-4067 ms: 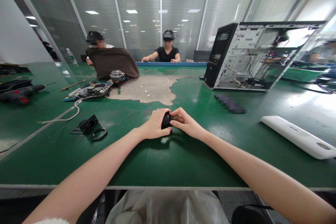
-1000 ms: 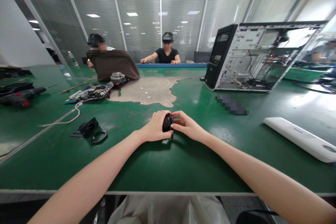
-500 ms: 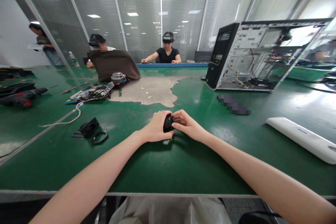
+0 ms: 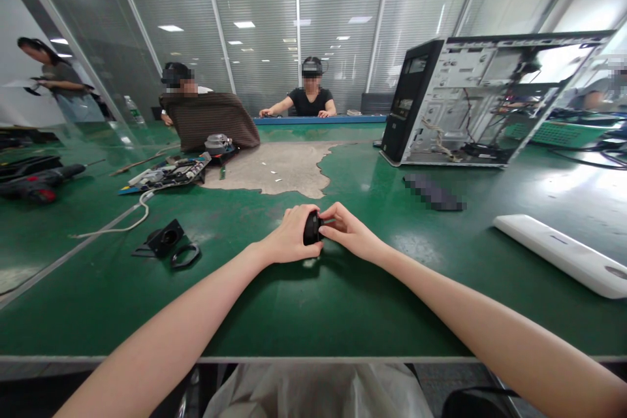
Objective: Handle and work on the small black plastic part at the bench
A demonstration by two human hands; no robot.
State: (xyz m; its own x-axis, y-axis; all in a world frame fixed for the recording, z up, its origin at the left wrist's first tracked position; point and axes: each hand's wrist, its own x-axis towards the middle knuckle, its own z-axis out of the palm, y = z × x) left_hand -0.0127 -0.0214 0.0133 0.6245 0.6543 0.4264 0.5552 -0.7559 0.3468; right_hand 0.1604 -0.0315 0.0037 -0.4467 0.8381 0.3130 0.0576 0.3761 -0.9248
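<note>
Just above the green tabletop, my left hand (image 4: 292, 235) is wrapped round a black, round, lens-like part (image 4: 311, 228), thumb below and fingers over the top. My right hand (image 4: 347, 230) pinches the right end of that same part between thumb and fingertips. Most of the part's left side is hidden by my left palm. To the left on the table lie a black bracket (image 4: 165, 239) with a round opening and a separate black ring (image 4: 186, 256).
An open computer case (image 4: 416, 104) stands at the back right. A white oblong device (image 4: 558, 255) lies at right, near a blurred dark object (image 4: 435, 193). Circuit boards (image 4: 169, 173) and a power drill (image 4: 42, 179) lie at left. Two people sit across the table.
Both hands keep their grip on the black part, with hardly any movement. The view has shifted slightly, and a standing person at far left has moved further left.
</note>
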